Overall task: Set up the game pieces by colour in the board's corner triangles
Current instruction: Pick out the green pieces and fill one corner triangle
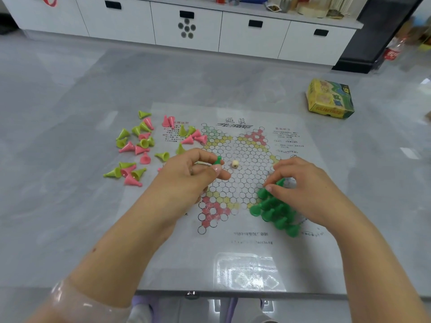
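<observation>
Pinching a dark green piece (pixel 218 160) between thumb and forefinger, the left hand (pixel 186 176) is raised over the left side of the paper game board (pixel 235 173), which lies flat on the grey table (pixel 70 94). The right hand (pixel 303 185) has curled fingers resting on a cluster of dark green pieces (pixel 275 210) standing in the board's near-right corner triangle; its fingertips pinch the uppermost piece there. A small cream die (pixel 234 164) sits near the board's centre, just beside the left hand's piece. Pink and lime pieces (pixel 135 148) lie scattered, mostly tipped over, on the table left of the board, a few spilling onto the sheet's printed text. The near-left pink triangle (pixel 212 212) holds no pieces. A yellow and green box (pixel 330 99) rests on the table beyond the board's far-right corner.
</observation>
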`<state>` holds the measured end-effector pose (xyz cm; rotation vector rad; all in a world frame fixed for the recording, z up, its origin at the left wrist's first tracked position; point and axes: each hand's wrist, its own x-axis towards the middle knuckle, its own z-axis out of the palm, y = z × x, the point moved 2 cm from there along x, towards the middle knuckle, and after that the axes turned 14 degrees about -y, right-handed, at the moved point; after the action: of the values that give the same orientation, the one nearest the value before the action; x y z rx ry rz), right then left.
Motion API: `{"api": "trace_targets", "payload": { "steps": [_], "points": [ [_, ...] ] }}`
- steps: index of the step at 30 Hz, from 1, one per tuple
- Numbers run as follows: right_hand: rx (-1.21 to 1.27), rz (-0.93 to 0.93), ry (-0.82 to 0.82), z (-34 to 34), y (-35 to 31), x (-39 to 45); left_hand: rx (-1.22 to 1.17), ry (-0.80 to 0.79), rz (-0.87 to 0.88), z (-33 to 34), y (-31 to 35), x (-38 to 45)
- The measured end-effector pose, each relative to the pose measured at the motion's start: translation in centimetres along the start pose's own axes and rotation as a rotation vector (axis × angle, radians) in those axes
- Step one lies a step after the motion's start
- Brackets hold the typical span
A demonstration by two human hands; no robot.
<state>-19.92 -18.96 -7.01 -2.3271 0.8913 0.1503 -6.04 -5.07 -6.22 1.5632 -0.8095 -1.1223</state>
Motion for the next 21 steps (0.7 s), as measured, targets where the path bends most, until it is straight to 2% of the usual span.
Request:
{"api": "trace_targets", "payload": {
  "steps": [21],
  "points": [
    [-0.001,-0.014,-0.021,-0.04,-0.04,-0.11,0.002,0.0,0.004,-0.02,-0.17,0.07]
  ]
}}
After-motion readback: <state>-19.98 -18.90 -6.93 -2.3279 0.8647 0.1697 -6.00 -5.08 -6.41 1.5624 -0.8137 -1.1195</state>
